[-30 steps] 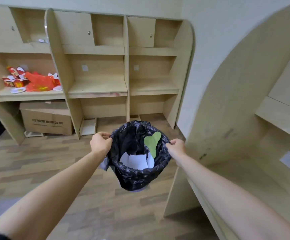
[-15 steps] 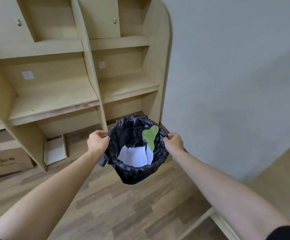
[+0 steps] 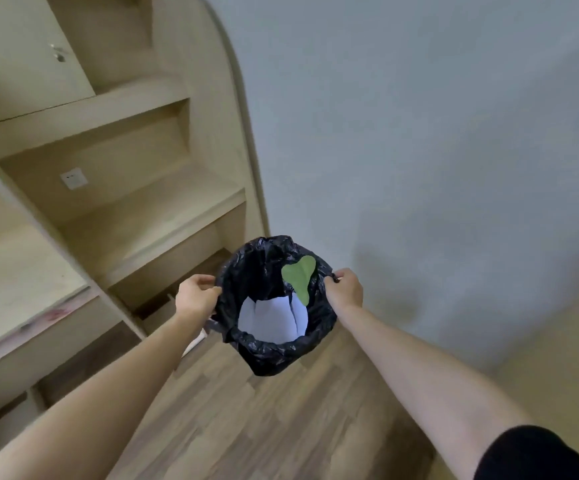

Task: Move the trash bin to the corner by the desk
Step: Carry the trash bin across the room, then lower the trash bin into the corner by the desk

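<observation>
Trash bin [image 3: 274,355] held off the floor, body hidden by black liner.
L hand [image 3: 196,299] & R hand [image 3: 345,289] grip opposite rim sides; white paper [image 3: 270,322], green leaf [image 3: 298,277] inside.

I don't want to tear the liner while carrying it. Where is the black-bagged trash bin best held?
Probably at the rim, from two opposite sides, as now: left hand and right hand pinch the trash bin at its top edge. The round open mouth is the widest part, and the bag folds over it, so the fingers clamp liner against rim rather than pull on loose plastic.
</observation>
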